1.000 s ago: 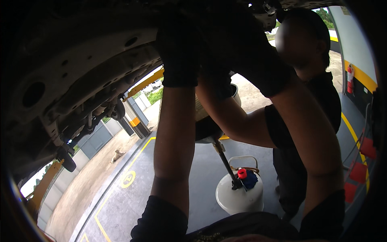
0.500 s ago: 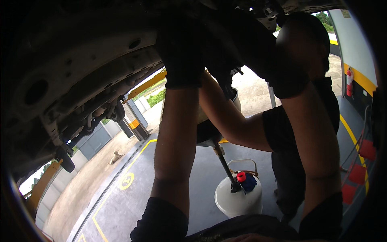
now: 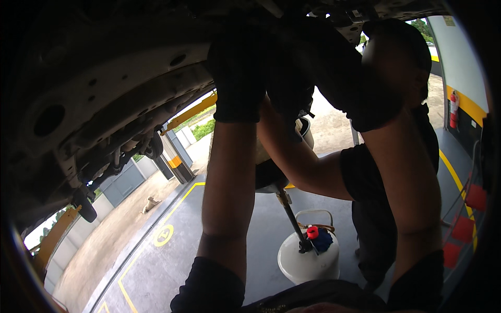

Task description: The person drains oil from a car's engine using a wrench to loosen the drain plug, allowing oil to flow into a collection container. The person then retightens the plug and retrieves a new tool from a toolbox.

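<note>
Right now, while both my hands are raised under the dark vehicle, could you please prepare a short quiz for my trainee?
1. What covers the wearer's left hand and right hand?
2. True or false: the white round tank is lower than both these hands.
3. Where is the red cylindrical fire extinguisher: (a) on the tank, (b) by the pale, yellow-banded wall, (c) in the left hand?

Key: 1. Black gloves. 2. True. 3. b.
</note>
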A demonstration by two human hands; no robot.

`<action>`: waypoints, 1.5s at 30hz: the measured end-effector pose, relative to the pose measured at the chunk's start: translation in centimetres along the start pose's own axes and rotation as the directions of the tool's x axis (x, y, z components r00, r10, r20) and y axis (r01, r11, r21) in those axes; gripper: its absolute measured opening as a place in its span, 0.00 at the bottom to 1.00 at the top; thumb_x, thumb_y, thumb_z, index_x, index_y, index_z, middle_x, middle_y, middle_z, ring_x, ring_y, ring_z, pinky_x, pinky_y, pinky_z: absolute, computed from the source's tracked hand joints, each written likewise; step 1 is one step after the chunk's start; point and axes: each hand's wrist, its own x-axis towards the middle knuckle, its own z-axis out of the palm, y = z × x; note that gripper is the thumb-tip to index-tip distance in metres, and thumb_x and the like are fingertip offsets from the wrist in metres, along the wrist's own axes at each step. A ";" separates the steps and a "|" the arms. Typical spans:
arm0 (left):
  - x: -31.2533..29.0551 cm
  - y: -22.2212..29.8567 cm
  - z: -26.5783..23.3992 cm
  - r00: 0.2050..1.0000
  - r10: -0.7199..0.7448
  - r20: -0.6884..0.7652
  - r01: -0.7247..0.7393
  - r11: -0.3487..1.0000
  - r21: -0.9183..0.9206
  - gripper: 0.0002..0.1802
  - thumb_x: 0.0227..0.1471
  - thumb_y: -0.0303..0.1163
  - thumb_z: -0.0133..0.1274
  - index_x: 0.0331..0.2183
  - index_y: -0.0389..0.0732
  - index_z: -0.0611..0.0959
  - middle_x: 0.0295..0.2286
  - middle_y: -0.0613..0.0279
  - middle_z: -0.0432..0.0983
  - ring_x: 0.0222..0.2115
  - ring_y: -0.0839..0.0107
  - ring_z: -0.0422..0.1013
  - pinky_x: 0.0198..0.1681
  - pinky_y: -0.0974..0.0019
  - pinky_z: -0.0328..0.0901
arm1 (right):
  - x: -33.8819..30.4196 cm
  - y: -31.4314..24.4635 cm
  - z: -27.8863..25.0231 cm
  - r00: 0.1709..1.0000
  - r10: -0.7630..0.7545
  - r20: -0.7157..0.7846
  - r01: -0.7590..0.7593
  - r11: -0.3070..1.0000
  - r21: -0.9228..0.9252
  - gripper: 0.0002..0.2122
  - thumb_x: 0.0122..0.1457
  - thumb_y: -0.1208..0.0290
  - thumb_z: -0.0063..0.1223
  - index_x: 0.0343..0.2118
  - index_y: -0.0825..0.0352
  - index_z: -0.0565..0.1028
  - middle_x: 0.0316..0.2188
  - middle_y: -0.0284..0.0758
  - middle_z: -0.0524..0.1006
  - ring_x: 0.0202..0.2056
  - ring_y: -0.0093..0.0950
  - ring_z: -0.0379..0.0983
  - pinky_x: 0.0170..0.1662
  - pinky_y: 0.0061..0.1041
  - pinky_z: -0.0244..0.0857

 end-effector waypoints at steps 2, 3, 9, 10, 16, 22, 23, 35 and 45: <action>-0.2 0.4 -0.6 0.997 0.068 0.031 -0.073 0.973 0.217 0.21 0.71 0.40 0.44 0.54 0.34 0.78 0.46 0.57 0.80 0.43 0.70 0.78 0.47 0.69 0.74 | -0.9 -1.1 -0.5 0.981 0.163 0.104 -0.143 0.974 -0.176 0.24 0.58 0.73 0.60 0.58 0.69 0.71 0.48 0.45 0.76 0.45 0.39 0.77 0.47 0.32 0.72; -0.3 0.8 -1.2 0.996 0.060 0.070 -0.081 0.931 0.357 0.21 0.71 0.40 0.44 0.54 0.34 0.78 0.46 0.57 0.80 0.43 0.70 0.78 0.47 0.69 0.74 | -1.2 -1.3 -0.6 0.957 0.251 0.146 -0.206 0.941 -0.268 0.28 0.57 0.73 0.62 0.62 0.68 0.70 0.53 0.47 0.76 0.50 0.39 0.78 0.52 0.32 0.73; 1.1 -0.1 -2.0 0.994 -0.096 0.054 0.109 0.932 -0.346 0.20 0.67 0.40 0.50 0.53 0.36 0.79 0.45 0.54 0.80 0.42 0.64 0.79 0.46 0.64 0.74 | 0.7 -1.6 -0.9 0.984 0.134 0.118 -0.109 0.974 -0.197 0.14 0.61 0.75 0.55 0.50 0.68 0.74 0.37 0.43 0.76 0.38 0.39 0.76 0.41 0.36 0.69; 0.7 0.0 -1.4 0.990 0.130 0.044 -0.133 0.989 0.058 0.22 0.64 0.40 0.53 0.53 0.36 0.79 0.45 0.51 0.81 0.42 0.58 0.79 0.47 0.60 0.74 | 1.0 -1.1 -0.9 0.997 0.051 0.063 -0.039 0.984 -0.173 0.11 0.61 0.74 0.54 0.46 0.68 0.75 0.32 0.41 0.76 0.33 0.39 0.75 0.36 0.36 0.69; 0.0 -0.8 -2.4 0.976 0.192 0.105 -0.213 0.945 0.247 0.21 0.69 0.42 0.48 0.52 0.36 0.80 0.43 0.60 0.80 0.39 0.72 0.78 0.40 0.70 0.75 | 2.1 -4.3 -2.0 0.999 0.031 -0.025 -0.038 0.933 -0.357 0.08 0.64 0.69 0.51 0.39 0.66 0.77 0.25 0.38 0.76 0.26 0.37 0.76 0.29 0.37 0.67; -0.1 -2.5 -1.8 0.999 0.044 0.011 -0.045 0.993 0.108 0.21 0.69 0.43 0.48 0.51 0.37 0.81 0.40 0.62 0.81 0.37 0.75 0.78 0.38 0.74 0.73 | 1.7 -3.1 -0.4 0.985 0.004 -0.171 -0.023 0.994 -0.108 0.08 0.62 0.67 0.53 0.39 0.66 0.76 0.26 0.37 0.76 0.27 0.37 0.75 0.30 0.39 0.68; 0.2 -1.8 -1.2 0.999 0.023 0.037 -0.024 0.999 0.040 0.20 0.68 0.42 0.50 0.51 0.37 0.81 0.41 0.61 0.80 0.39 0.73 0.78 0.40 0.72 0.73 | 1.7 -1.0 0.6 0.975 0.026 -0.220 0.000 0.993 0.115 0.08 0.62 0.68 0.54 0.39 0.66 0.76 0.26 0.37 0.76 0.27 0.38 0.76 0.31 0.39 0.68; 0.2 -5.3 -3.6 0.990 0.094 0.103 -0.124 0.930 0.345 0.24 0.69 0.43 0.47 0.55 0.34 0.75 0.47 0.56 0.78 0.43 0.70 0.77 0.47 0.65 0.74 | 2.3 -3.6 -1.2 0.980 -0.067 -0.186 0.022 0.973 -0.230 0.11 0.61 0.70 0.53 0.44 0.69 0.75 0.25 0.41 0.74 0.27 0.38 0.74 0.37 0.42 0.67; 0.0 -3.3 -2.6 0.878 0.470 0.088 -0.403 0.630 0.663 0.23 0.69 0.39 0.47 0.58 0.33 0.72 0.45 0.55 0.79 0.43 0.69 0.78 0.43 0.68 0.75 | 3.2 -3.9 0.3 0.967 0.071 -0.243 -0.078 0.997 -0.018 0.10 0.63 0.71 0.52 0.44 0.70 0.74 0.26 0.45 0.77 0.29 0.45 0.77 0.34 0.44 0.70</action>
